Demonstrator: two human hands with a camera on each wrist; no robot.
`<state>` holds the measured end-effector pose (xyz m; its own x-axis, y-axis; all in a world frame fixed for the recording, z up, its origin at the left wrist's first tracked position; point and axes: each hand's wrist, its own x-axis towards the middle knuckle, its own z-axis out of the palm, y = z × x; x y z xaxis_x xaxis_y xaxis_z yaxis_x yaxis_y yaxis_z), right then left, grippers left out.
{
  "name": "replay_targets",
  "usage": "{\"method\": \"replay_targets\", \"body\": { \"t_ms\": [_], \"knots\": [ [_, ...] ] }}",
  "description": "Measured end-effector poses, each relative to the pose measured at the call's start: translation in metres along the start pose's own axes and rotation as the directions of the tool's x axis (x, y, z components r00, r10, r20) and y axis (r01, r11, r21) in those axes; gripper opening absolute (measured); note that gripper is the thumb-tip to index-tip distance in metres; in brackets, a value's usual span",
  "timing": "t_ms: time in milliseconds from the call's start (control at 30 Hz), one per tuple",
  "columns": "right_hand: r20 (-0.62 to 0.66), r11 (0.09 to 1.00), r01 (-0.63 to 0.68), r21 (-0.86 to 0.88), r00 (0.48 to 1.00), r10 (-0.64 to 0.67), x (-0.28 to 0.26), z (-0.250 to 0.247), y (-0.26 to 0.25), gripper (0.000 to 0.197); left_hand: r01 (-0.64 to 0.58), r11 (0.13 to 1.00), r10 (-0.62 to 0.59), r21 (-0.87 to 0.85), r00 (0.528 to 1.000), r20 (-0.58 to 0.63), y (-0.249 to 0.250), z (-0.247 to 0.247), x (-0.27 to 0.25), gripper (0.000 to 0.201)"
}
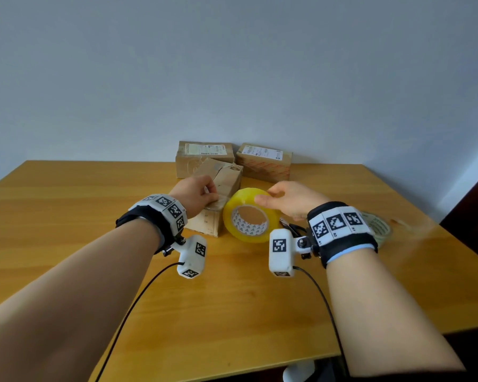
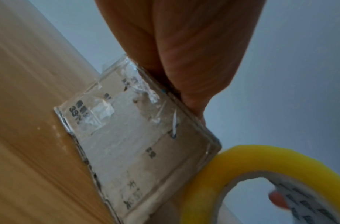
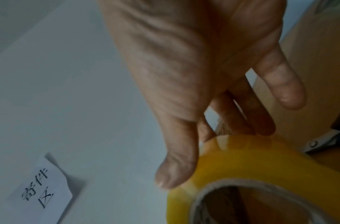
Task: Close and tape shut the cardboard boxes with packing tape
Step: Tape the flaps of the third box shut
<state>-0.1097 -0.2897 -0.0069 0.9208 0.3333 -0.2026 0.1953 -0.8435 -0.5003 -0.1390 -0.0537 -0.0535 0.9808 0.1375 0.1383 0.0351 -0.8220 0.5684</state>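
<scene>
A small worn cardboard box (image 1: pixel 222 183) lies in the middle of the table, its near end covered in old clear tape (image 2: pixel 134 136). My left hand (image 1: pixel 211 195) presses down on the box's top at the near edge; the fingertips are hidden in the left wrist view. Right beside the box stands a thick yellow tape roll (image 1: pixel 247 217) on its edge, touching the box's corner (image 2: pixel 213 153). My right hand (image 1: pixel 268 197) grips the top of the roll (image 3: pixel 242 163), thumb on the near side and fingers over the far side.
Two more labelled cardboard boxes (image 1: pixel 204 158) (image 1: pixel 264 161) stand against the wall behind. Scissors (image 1: pixel 290 224) lie just right of the roll, and a second, clear tape roll (image 1: pixel 377 224) lies under my right wrist. The wooden table (image 1: pixel 232 299) stretches toward me.
</scene>
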Motion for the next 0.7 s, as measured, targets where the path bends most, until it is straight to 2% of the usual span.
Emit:
{"method": "replay_targets", "body": {
  "t_ms": [200, 300, 400, 600, 700],
  "knots": [
    [-0.022, 0.968, -0.247, 0.044, 0.969, 0.248, -0.001, 0.01, 0.03, 0.061, 0.017, 0.999, -0.019, -0.047, 0.999, -0.037, 0.002, 0.002, -0.002, 0.005],
    [-0.066, 0.944, -0.282, -0.173, 0.959, 0.275, 0.005, 0.02, 0.043, 0.039, 0.001, 0.999, -0.002, -0.051, 1.0, -0.024, 0.004, 0.002, -0.004, 0.004],
    [-0.03, 0.881, -0.317, -0.351, 0.944, 0.327, 0.009, 0.03, 0.048, 0.024, -0.014, 0.998, 0.012, -0.068, 1.0, -0.022, 0.004, 0.001, -0.006, 0.006],
    [-0.033, 0.843, -0.337, -0.419, 0.934, 0.357, 0.014, 0.038, 0.046, 0.03, -0.058, 0.99, 0.068, -0.131, 0.995, 0.067, 0.001, -0.005, -0.013, 0.005],
    [-0.019, 0.87, -0.336, -0.361, 0.935, 0.354, 0.01, 0.03, 0.041, 0.03, -0.045, 0.989, 0.063, -0.142, 0.99, 0.123, -0.001, -0.006, -0.013, 0.018]
  ]
}}
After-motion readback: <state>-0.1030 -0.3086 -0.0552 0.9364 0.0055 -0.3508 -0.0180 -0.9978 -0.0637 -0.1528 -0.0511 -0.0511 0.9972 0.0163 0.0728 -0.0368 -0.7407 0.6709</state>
